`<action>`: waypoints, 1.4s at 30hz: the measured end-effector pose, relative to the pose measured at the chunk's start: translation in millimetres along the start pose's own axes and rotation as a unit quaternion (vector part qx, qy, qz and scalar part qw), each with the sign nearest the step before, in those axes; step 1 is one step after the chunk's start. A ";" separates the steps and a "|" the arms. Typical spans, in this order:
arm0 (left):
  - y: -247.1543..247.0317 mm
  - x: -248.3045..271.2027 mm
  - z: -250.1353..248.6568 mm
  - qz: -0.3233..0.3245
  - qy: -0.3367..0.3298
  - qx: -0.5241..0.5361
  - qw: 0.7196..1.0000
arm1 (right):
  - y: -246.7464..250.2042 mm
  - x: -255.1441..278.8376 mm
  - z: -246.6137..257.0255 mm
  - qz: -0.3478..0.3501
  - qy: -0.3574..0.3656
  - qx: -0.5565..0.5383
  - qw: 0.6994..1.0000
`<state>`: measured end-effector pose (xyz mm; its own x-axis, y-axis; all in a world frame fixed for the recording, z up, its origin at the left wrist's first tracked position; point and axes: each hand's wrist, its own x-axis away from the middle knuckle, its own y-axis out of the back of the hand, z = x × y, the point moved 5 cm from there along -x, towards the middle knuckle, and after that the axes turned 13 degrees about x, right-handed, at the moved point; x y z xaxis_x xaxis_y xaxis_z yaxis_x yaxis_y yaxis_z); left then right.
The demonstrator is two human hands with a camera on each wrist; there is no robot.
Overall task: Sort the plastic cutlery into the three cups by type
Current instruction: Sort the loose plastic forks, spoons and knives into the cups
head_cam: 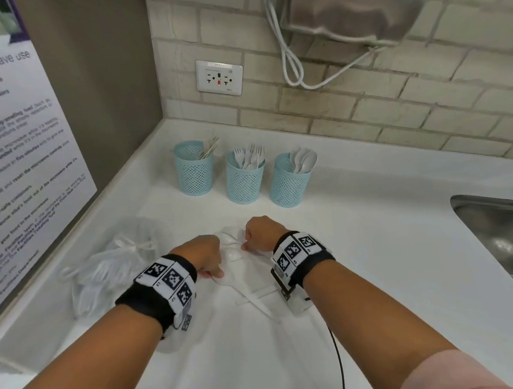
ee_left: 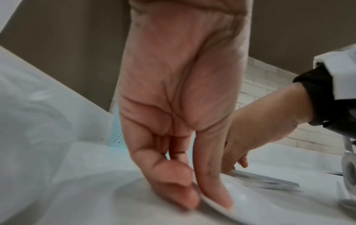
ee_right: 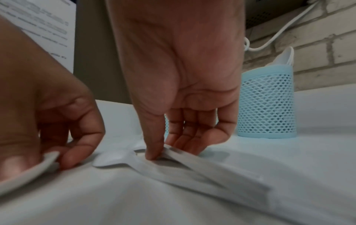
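Three blue mesh cups stand in a row at the back: the left cup (head_cam: 193,168) holds knives, the middle cup (head_cam: 244,177) forks, the right cup (head_cam: 290,179) spoons. A small pile of white plastic cutlery (head_cam: 238,256) lies on the white counter (head_cam: 374,247) in front of them. My left hand (head_cam: 216,273) (ee_left: 200,196) pinches the bowl rim of a white spoon (ee_left: 240,202) between thumb and forefinger. My right hand (head_cam: 246,245) (ee_right: 163,150) pinches the flat white handle (ee_right: 202,164) of another piece, whose type is hidden. Another spoon (ee_right: 111,159) lies between the hands.
A crumpled clear plastic bag (head_cam: 114,265) lies left of my left hand. A steel sink (head_cam: 500,232) is set into the counter at the right. On the brick wall are an outlet (head_cam: 219,77) and a looped white cable (head_cam: 291,64); a poster (head_cam: 18,150) covers the left panel.
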<state>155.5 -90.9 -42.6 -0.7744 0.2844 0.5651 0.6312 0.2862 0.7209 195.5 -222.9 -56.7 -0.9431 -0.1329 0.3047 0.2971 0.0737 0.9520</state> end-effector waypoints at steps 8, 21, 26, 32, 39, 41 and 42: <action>9.3 -0.7 17.0 -0.049 -0.006 0.310 0.949 | 2.3 10.4 -13.8 0.020 -0.008 -0.034 0.999; 10.3 -6.8 -6.4 -0.047 -0.021 0.639 0.767 | 22.2 37.2 -44.7 0.006 -0.052 -0.233 0.971; -6.0 -4.3 -34.4 -0.048 -0.082 0.471 0.877 | 3.1 49.3 -51.0 0.105 -0.046 -0.153 0.982; -49.3 8.4 -63.2 0.032 -0.160 0.087 0.983 | -8.7 47.7 -52.5 0.070 -0.056 -0.094 0.991; -45.3 5.7 -62.8 -0.030 -0.144 0.057 0.987 | -8.6 38.4 -64.1 0.047 -0.070 -0.059 0.995; -36.9 0.9 -50.5 -0.038 -0.106 0.053 0.992 | -7.9 39.3 -69.7 0.039 -0.078 -0.077 0.993; -31.8 0.5 -44.8 -0.044 -0.085 0.055 0.994 | -7.9 39.6 -71.9 0.041 -0.085 -0.085 0.992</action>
<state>133.2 -140.9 -47.3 -0.8144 0.4017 0.4187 0.5692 0.4132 0.7108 166.5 -299.9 -50.0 -0.9220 0.0368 0.3854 0.3810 -0.0913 0.9201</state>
